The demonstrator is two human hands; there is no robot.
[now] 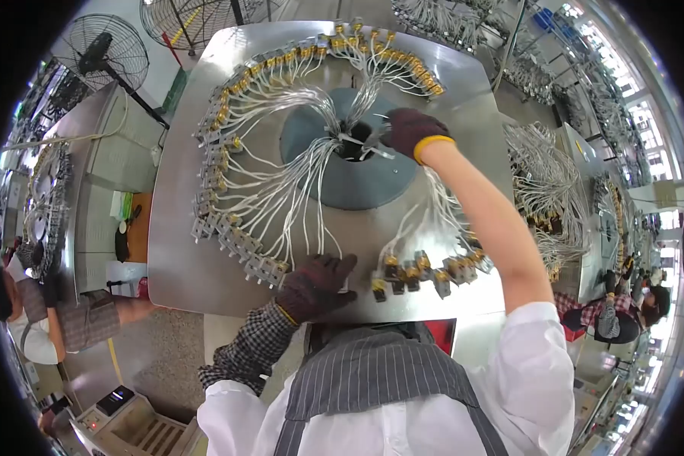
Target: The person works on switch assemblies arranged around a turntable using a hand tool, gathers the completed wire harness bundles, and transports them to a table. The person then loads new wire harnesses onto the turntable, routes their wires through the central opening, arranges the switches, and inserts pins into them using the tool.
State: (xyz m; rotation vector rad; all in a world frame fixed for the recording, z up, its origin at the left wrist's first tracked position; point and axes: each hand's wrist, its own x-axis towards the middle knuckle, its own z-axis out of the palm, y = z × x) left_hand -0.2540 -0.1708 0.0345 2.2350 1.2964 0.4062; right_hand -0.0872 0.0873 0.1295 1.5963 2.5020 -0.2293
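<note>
My right hand (410, 133), in a dark glove with a yellow cuff, is closed at the right side of the dark centre hole (353, 142), by some pale strips or wires; what it grips is hidden. The hole lies in a blue-grey disc (357, 199) on the metal table. My left hand (318, 285), also gloved, rests near the front edge beside a small part, its fingers partly spread. White wires (304, 178) fan out from the hole to metal and yellow connectors (254, 258) along the left. More connectors (418, 272) lie at the front right.
The metal table (176, 228) has rounded corners. Fans (102, 57) stand at the back left. Bundles of white wires (543, 167) hang at the right. Co-workers sit at the far left (34, 319) and far right (623, 315). A grey machine (129, 425) is at the lower left.
</note>
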